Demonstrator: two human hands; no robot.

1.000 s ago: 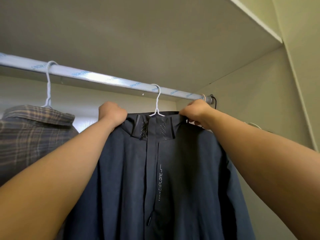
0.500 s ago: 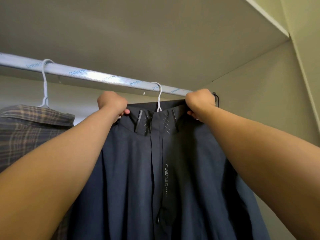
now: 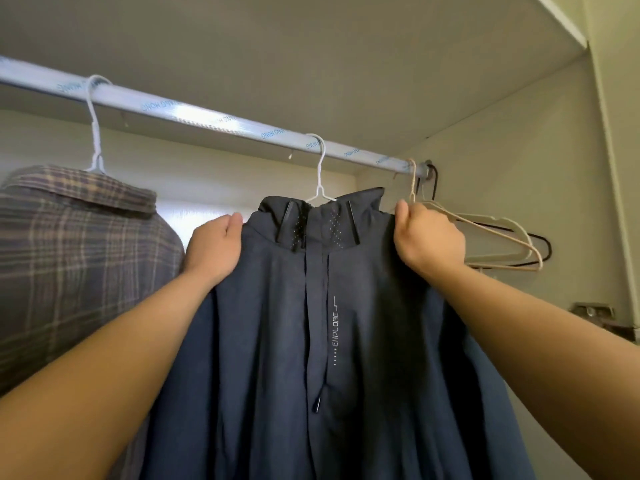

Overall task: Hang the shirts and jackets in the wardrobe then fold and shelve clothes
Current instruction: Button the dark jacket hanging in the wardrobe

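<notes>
Fingers of my left hand (image 3: 214, 247): curled round one shoulder of the navy jacket (image 3: 277, 341). Fingers of my right hand (image 3: 429, 237): pinching the other shoulder, beside the collar. Jacket: on a white hanger (image 3: 320, 174) hooked over the wardrobe rail (image 3: 207, 114), between plaid shirt (image 3: 69, 258) and spare hangers (image 3: 502, 237).

A single view, from a wide-angle camera worn on the person's head; it faces into the wardrobe (image 3: 214, 168) and tilts upward, so the underside of the shelf (image 3: 311, 46) fills the top and the rail (image 3: 207, 114) crosses from upper left down to the right side wall (image 3: 502, 209); it sits close, the dark jacket (image 3: 381, 341) filling the lower middle within arm's reach; both forearms (image 3: 104, 375) enter from the bottom corners, reaching the left hand (image 3: 214, 247) and the right hand (image 3: 429, 237) at mid-frame
</notes>
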